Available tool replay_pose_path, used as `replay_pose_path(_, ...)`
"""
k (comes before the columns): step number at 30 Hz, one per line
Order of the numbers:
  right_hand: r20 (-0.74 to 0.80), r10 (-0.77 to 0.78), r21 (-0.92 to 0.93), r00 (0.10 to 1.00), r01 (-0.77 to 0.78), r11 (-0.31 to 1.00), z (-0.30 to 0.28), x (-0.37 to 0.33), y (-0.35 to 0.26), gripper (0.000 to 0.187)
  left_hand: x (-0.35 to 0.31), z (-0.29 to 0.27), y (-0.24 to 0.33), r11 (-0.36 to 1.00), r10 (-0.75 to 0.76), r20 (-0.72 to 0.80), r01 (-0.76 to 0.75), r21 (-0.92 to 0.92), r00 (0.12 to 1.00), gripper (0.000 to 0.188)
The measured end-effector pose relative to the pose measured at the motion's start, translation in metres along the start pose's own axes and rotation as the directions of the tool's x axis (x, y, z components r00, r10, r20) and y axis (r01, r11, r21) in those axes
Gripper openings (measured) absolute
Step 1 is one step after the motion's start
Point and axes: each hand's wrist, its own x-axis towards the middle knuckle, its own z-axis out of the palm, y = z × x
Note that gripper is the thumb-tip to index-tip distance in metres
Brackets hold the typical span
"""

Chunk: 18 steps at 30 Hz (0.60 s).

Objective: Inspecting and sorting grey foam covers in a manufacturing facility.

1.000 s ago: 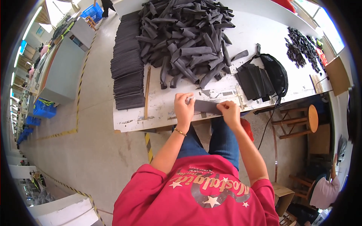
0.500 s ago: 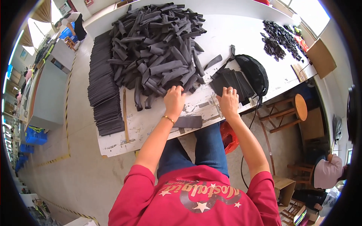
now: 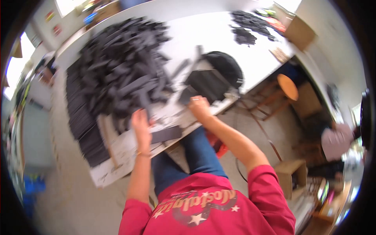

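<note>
My left hand (image 3: 142, 127) is blurred at the near edge of a big heap of dark grey fabric pieces (image 3: 129, 70), many of them rolled or folded. A strip reaches close to its fingertips; whether they grip it is smeared. My right hand (image 3: 200, 109), wearing a ring, pinches the near edge of a flat dark fabric piece (image 3: 186, 95). That piece juts out to the left of a small stack of flat black pieces (image 3: 209, 83). Between my hands, a single flat dark grey piece (image 3: 166, 134) lies by the table's front edge.
A long row of stacked dark pieces (image 3: 84, 125) lines the table's left side, with a wooden stick (image 3: 107, 143) beside it. A round black mesh item (image 3: 227, 68) lies behind the small stack. Farther right are small black parts (image 3: 250, 27) and a wooden stool (image 3: 288, 87).
The view has swung, shifting the table leftward and tilting it. My right hand has drawn a flat piece out to the left of the stack. My left hand has come nearer the table's front edge.
</note>
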Motion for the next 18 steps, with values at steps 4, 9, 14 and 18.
replay_pose_path(4, -0.089, -0.063, 0.085, 0.994, 0.071, 0.994, 0.004, 0.005, -0.005, 0.011, -0.003, -0.009, 0.017, 0.973, -0.092, -0.073, 0.074, -0.22, 0.993, 0.027)
replay_pose_path(9, -0.213, -0.019, 0.104, 0.977, 0.041, 0.994, 0.003, -0.013, 0.004, 0.018, -0.013, 0.0, 0.025, 0.918, -0.223, 0.053, 0.228, -0.324, 0.973, 0.023)
replay_pose_path(14, -0.253, 0.13, 0.242, 0.959, -0.067, 0.968, -0.006, -0.006, -0.002, 0.017, -0.014, -0.028, 0.02, 0.862, -0.173, 0.249, 0.269, -0.43, 0.953, 0.022)
replay_pose_path(18, 0.0, 0.249, 0.605, 0.969, -0.198, 0.771, -0.025, -0.015, 0.021, 0.008, -0.019, -0.012, 0.009, 0.702, -0.208, 0.462, 0.461, -0.543, 0.862, 0.025)
